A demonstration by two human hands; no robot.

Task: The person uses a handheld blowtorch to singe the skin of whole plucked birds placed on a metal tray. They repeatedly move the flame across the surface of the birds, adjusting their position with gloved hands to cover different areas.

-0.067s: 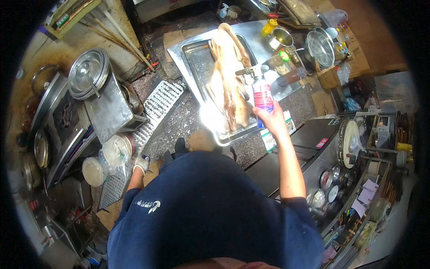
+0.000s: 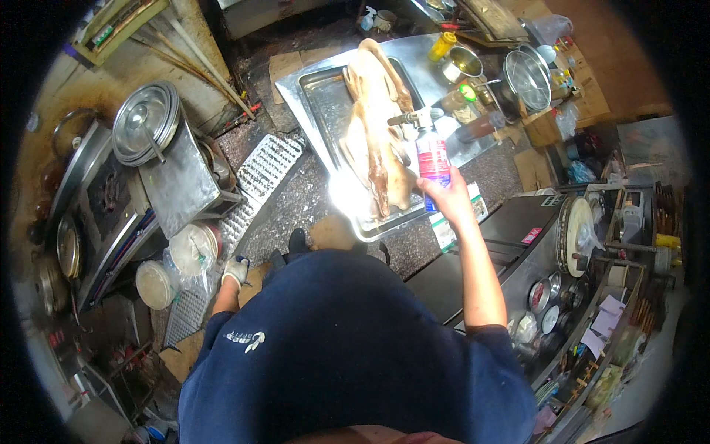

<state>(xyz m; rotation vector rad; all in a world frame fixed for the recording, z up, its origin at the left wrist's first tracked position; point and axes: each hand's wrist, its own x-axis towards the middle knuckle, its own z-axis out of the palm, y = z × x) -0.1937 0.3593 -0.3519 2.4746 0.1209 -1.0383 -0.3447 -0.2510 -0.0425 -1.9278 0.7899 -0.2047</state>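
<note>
My right hand is closed around a red, white and blue gas torch canister. The torch's metal nozzle points left, over the side of a pale, plucked whole bird with brownish patches. Beneath the bird is a rectangular metal tray, resting on a shiny metal sheet. No flame can be made out. Low at my left side hangs my left hand in a light glove with dark fingertips, its fingers loosely bent and apart. Nothing shows in it.
A yellow bottle, a metal pot, jars and a wire strainer stand beyond the tray. Leftward are a metal stand with stacked lids, perforated floor mats and lidded tubs. A steel counter lies right.
</note>
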